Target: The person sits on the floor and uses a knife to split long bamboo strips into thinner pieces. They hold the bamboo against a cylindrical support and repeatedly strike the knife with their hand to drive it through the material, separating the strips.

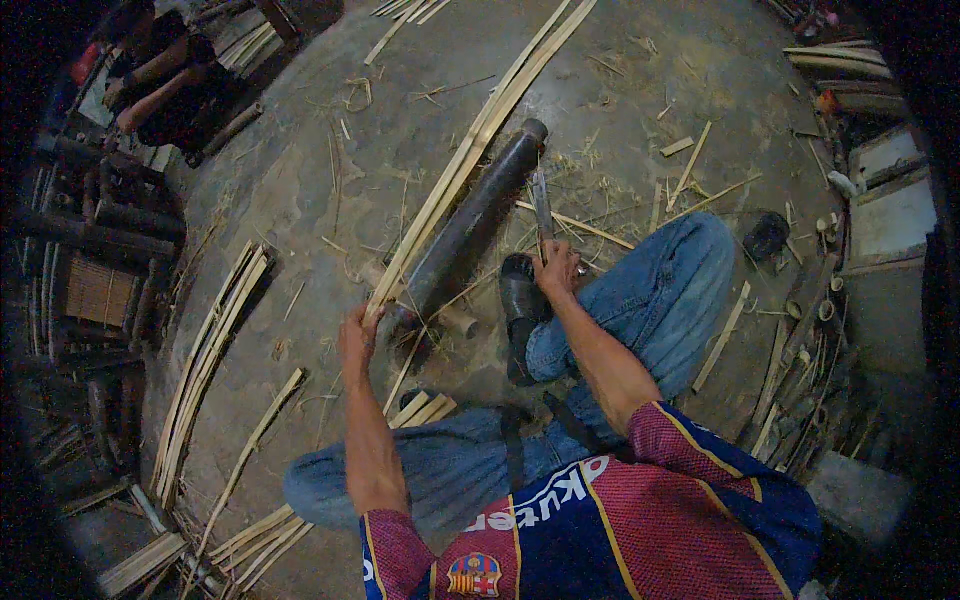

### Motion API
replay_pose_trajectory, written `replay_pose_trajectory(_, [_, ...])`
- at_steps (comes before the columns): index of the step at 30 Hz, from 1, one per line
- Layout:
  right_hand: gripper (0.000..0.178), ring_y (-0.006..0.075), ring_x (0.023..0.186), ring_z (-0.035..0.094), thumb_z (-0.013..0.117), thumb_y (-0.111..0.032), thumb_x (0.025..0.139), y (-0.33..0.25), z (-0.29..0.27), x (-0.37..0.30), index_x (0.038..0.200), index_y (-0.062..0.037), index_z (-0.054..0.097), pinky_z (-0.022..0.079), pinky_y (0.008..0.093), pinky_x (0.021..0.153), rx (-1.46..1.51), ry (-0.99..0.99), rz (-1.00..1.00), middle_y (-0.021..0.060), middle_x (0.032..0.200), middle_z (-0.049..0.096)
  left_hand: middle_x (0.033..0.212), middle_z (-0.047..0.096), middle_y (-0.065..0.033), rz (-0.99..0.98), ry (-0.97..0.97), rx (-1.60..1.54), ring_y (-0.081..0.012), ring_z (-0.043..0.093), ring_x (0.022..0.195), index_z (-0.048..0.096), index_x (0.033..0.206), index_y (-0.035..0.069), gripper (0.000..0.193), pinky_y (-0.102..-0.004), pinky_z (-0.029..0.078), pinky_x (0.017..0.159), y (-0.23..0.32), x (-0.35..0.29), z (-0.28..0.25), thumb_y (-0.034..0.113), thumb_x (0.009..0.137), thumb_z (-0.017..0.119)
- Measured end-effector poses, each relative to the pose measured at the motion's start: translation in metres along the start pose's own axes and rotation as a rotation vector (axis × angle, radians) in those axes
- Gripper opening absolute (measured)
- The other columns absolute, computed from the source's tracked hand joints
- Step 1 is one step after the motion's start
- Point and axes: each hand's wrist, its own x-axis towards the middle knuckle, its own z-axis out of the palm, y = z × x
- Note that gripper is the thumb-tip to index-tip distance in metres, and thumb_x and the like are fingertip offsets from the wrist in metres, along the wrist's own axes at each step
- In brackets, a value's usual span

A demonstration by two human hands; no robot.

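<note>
My left hand (357, 338) is closed round the near end of a few long, pale bamboo strips (472, 150), which slant away to the far edge of the view. Beside them on the floor lies a dark, smooth cylinder (474, 222), pointing the same way; the strips pass just left of it. My right hand (556, 270) grips a knife by its handle, its long blade (542, 200) pointing away from me near the cylinder's far end. Blade and strips are apart. The fingers of my right hand partly hide the handle.
Bundles of split bamboo (212, 365) lie at the left, with more strips (262, 540) near my knee. Shavings and offcuts (677, 147) litter the concrete floor (300, 190). Bamboo pieces (800, 365) pile up at the right. Another person (165, 85) sits at the far left.
</note>
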Motion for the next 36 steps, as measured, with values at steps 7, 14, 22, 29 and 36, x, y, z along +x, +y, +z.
replay_pose_trajectory(7, [0.058,0.0418,0.117,0.046,0.075,-0.033,0.075,-0.004,0.008,-0.005,0.123,-0.0105,0.049,0.039,0.0524,0.096,0.23,-0.043,-0.007,0.0197,0.123,0.048,0.111,0.066,-0.0195,0.033,0.059,0.04,-0.0355,0.062,0.102,0.063,0.124,0.019,0.043,-0.0456,0.044,0.091,-0.041,0.007,0.003,0.044,0.088,0.061])
replay_pose_trajectory(14, [0.064,0.0419,0.112,0.055,0.07,-0.046,0.079,0.011,0.026,0.033,0.122,-0.0018,0.056,0.043,0.0461,0.094,0.144,-0.264,0.188,0.0287,0.117,0.059,0.081,0.067,-0.0134,0.101,0.228,0.078,-0.0275,0.061,0.075,0.068,0.108,0.005,0.044,-0.0379,0.046,0.073,0.025,0.016,-0.045,0.044,0.088,0.063])
replay_pose_trajectory(22, [0.059,0.0325,0.085,0.062,0.063,-0.056,0.083,-0.023,0.006,0.017,0.098,0.0012,0.059,0.045,0.0419,0.073,0.688,0.201,0.306,0.0173,0.09,0.064,0.065,0.053,0.0004,0.082,-0.117,-0.37,-0.0082,0.045,0.06,0.067,0.092,0.001,0.035,-0.0277,0.033,0.053,0.069,-0.014,-0.046,0.036,0.089,0.066])
replay_pose_trajectory(29, [0.051,0.039,0.08,0.06,0.058,-0.052,0.088,-0.099,-0.07,0.009,0.093,-0.0019,0.058,0.044,0.046,0.071,0.477,0.132,-0.095,0.0188,0.083,0.062,0.057,0.048,0.0027,-0.177,-0.338,-0.389,-0.0088,0.039,0.048,0.068,0.091,0.005,0.031,-0.0283,0.03,0.046,0.004,-0.036,-0.002,0.035,0.086,0.071])
replay_pose_trajectory(36, [0.056,0.0462,0.087,0.062,0.051,-0.054,0.091,-0.086,-0.064,0.012,0.089,0.0015,0.062,0.047,0.0522,0.076,0.053,-0.135,-0.438,0.0267,0.084,0.064,0.062,0.053,0.0035,-0.195,-0.385,-0.428,-0.006,0.039,0.048,0.065,0.086,0.009,0.035,-0.0241,0.029,0.044,-0.004,-0.034,0.005,0.044,0.086,0.069])
